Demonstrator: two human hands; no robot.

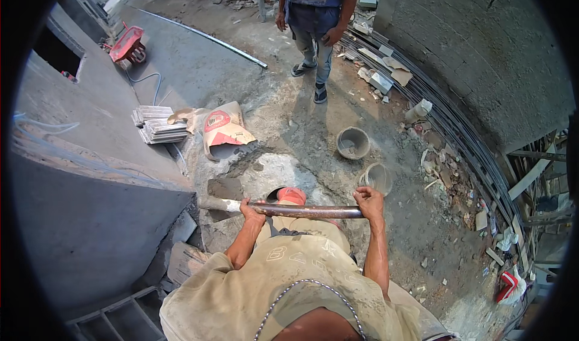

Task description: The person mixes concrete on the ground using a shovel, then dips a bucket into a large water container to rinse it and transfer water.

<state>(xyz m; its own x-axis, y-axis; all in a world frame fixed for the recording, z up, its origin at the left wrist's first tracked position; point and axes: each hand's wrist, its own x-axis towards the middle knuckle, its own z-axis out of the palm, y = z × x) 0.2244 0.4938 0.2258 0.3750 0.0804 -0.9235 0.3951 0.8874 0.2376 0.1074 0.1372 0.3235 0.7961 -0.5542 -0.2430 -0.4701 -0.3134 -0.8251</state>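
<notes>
A hoe with a brown wooden handle (312,211) lies crosswise in front of my body. My left hand (253,213) grips the handle close to the pale socket (219,204). At the other end, my right hand (371,204) is closed around the handle's tip. The hoe's grey, mortar-smeared blade (225,188) is at the left, over the ground. Just beyond my right hand stands a mortar-stained bucket (379,178); a second bucket (353,142) with grey material inside is farther out. Below the handle shows red footwear (291,195).
A torn cement bag (226,126) lies beside stacked tiles (160,123). Another person (314,33) stands ahead. Steel bars (434,96) and rubble line the right wall. A red wheelbarrow (129,44) and long metal straightedge (203,35) are at the back left.
</notes>
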